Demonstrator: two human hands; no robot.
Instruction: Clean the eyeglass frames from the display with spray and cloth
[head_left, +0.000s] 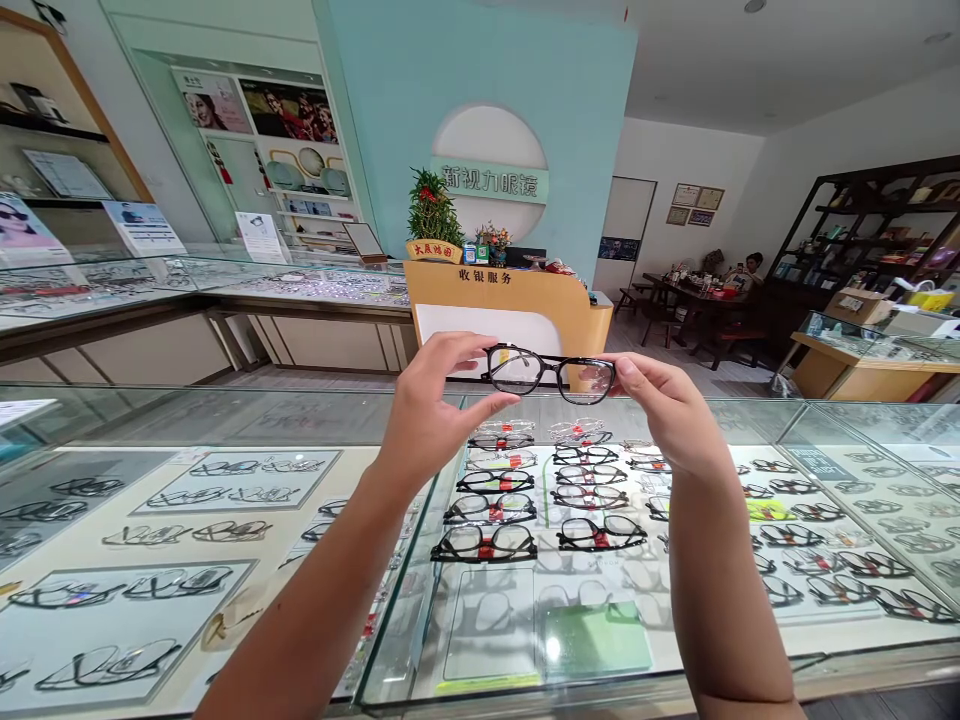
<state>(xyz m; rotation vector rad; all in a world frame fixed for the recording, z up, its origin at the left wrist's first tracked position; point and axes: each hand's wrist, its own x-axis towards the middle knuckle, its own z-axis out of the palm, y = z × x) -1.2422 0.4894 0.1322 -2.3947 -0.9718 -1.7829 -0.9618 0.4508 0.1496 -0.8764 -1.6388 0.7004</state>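
A pair of black-framed eyeglasses (551, 374) is held up in front of me, level above the glass display case (397, 640). My left hand (439, 400) grips its left end, thumb below and fingers above. On the other side, my right hand (660, 395) pinches the right end between thumb and fingers. The lenses are clear, and part of the counter behind shows through them. Beneath my hands, rows of dark-framed eyeglasses (487, 540) with red tags lie inside the case.
More frames (112, 665) lie on trays in the left part of the case. Beyond stands a wooden cashier counter (592, 325) with a potted plant (433, 208). At the far right, a person (746, 275) sits by a dark table (694, 288). Cardboard boxes (855, 305) sit on another counter.
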